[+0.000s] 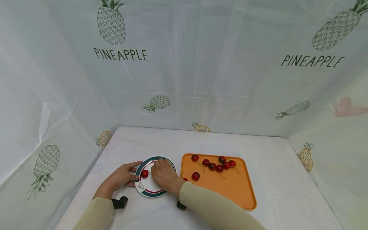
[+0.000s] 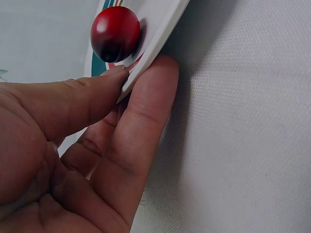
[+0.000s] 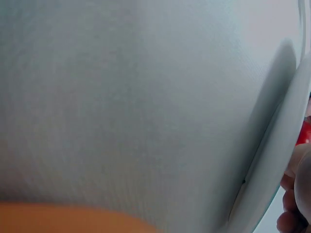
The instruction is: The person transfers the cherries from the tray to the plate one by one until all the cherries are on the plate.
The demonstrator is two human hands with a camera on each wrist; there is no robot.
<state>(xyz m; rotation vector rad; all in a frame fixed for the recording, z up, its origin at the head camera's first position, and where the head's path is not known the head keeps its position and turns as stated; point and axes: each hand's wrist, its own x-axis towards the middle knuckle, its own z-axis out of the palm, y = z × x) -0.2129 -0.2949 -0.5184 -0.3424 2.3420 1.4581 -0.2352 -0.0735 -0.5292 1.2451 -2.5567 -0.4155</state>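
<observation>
A round white plate point(image 1: 150, 189) with a green and red rim lies left of the tray. My left hand point(image 1: 123, 175) holds its left edge, thumb on top of the rim and fingers beneath, as the left wrist view shows. A red cherry point(image 2: 115, 34) rests on the plate close to that thumb; its thin stem points right in the head view. My right hand point(image 1: 165, 175) reaches over the plate with fingers bent down, near this cherry. In the right wrist view something red point(image 3: 304, 134) shows beside its fingers; I cannot tell whether they hold it.
An orange tray point(image 1: 230, 191) stands right of the plate, with several cherries point(image 1: 219, 168) mostly toward its back and left, under and beyond my right forearm. A white cloth covers the table point(image 1: 276, 179). Pineapple-printed sheeting point(image 1: 218, 80) encloses the back and sides.
</observation>
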